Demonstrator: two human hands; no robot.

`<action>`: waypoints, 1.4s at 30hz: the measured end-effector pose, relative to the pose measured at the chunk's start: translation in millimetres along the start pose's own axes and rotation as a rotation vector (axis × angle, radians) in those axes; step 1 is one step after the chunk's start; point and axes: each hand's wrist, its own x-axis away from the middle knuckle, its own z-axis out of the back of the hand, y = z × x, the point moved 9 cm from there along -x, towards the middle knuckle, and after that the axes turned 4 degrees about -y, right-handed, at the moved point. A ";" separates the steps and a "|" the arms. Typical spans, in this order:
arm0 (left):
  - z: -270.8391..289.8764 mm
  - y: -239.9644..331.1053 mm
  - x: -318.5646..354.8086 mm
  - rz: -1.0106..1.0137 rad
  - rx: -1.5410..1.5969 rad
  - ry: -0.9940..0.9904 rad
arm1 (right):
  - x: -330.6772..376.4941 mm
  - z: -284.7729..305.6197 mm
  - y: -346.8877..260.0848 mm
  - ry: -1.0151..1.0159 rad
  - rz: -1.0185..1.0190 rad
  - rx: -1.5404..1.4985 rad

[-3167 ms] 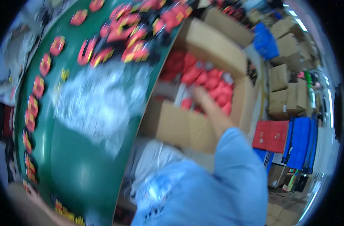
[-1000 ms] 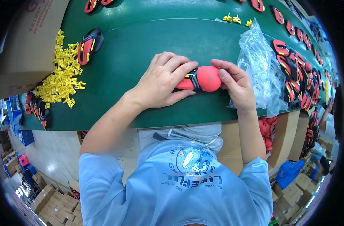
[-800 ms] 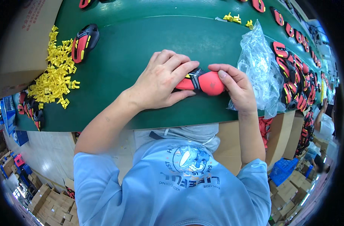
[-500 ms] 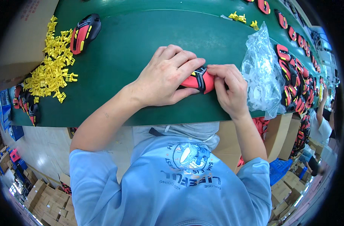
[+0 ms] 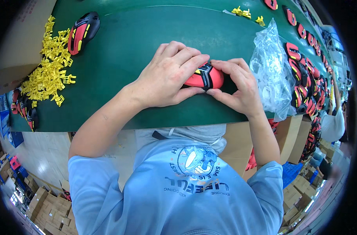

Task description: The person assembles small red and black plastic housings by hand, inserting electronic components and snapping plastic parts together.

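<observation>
Mouse shell (image 5: 204,76) between left hand (image 5: 166,76) and right hand (image 5: 237,88) grip.

On the surface (image 5: 147,51), the part (image 5: 205,76) lay near the middle, the left hand (image 5: 168,76) over it from nine o'clock and the right hand (image 5: 237,86) touching it from three o'clock. The heap of clips (image 5: 49,66) lay well apart at nine o'clock, a second part (image 5: 83,32) at ten o'clock. The crumpled bag (image 5: 270,66) sat just beside the right hand at three o'clock, a row of parts (image 5: 307,66) beyond it.
</observation>
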 end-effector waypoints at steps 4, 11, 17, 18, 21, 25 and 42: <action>-0.7 -0.8 -0.6 0.003 0.002 -0.008 | -3.4 7.0 -2.9 0.016 -0.022 0.043; 1.6 0.5 -3.2 -0.035 0.006 0.000 | 3.2 -2.1 6.8 0.032 -0.027 0.099; 2.7 11.7 -17.5 -0.041 0.000 0.028 | 10.2 -4.0 8.1 0.022 -0.058 0.179; -2.5 12.3 -18.8 -0.042 -0.041 0.030 | 12.3 -4.6 8.1 0.031 -0.066 0.204; -6.7 9.4 -12.2 -0.037 -0.075 0.056 | 13.4 -7.4 2.7 0.082 -0.044 0.162; -4.0 15.3 -11.9 -0.018 -0.105 0.063 | 10.1 4.0 -7.8 0.095 0.065 0.203; 16.3 8.3 -8.8 -0.063 -0.047 0.090 | -33.6 64.4 -49.0 0.267 0.031 -1.447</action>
